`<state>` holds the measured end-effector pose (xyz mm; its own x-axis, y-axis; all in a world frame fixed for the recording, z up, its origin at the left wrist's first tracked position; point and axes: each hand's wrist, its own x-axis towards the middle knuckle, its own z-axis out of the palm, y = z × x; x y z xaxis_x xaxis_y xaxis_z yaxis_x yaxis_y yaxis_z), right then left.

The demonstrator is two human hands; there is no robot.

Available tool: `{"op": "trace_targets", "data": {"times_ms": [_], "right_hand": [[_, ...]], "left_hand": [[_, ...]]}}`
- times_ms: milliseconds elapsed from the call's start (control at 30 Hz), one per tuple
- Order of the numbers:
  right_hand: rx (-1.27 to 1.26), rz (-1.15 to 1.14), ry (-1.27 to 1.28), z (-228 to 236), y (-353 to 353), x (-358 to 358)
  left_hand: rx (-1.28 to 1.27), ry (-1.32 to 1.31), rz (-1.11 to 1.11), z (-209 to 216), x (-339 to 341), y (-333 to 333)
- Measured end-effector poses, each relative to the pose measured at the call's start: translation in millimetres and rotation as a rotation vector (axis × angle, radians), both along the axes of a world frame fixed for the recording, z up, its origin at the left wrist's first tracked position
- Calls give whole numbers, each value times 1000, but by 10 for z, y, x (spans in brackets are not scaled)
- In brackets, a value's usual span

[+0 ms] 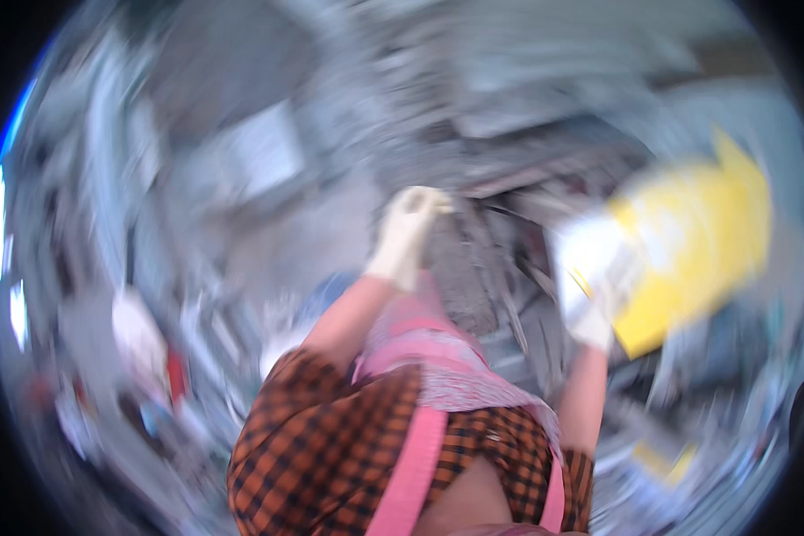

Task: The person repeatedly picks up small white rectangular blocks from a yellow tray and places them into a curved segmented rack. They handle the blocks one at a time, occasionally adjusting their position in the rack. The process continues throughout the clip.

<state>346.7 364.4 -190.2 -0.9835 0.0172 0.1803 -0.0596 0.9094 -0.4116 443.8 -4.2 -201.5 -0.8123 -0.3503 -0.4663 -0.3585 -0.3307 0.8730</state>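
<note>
The whole picture is smeared by motion. My left hand (409,234), in a pale cream glove, is raised in front of my body with its fingers curled closed. Nothing shows sticking out of it. Over on the right, my right hand (596,308), also in a pale glove, grips a large yellow and white sheet-like piece (695,241) by its near left side. It looks like flat packaging or a bag; the blur hides which. The piece spreads out to the right of the hand, tilted, with a pointed corner at its far end.
Heaped blurred scraps (500,268) lie beyond and between my hands. A pale square piece (263,147) is at the far left. More clutter, with a white and red item (147,344), lies at the left. Another small yellow and white piece (665,460) is at the lower right.
</note>
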Motion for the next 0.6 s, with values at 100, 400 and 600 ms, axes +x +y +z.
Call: {"op": "trace_targets", "data": {"times_ms": [100,400,600], "right_hand": [[-271,-111,61,92,-211,187],[-72,-332,459,1098,985,2934],[229,-1258,231,1114,1916,5738]], "left_hand": [[3,216,-126,564,-186,372],[-6,458,-988,1011,35,2220],[-237,209,-1353,1281,682,3330]]}}
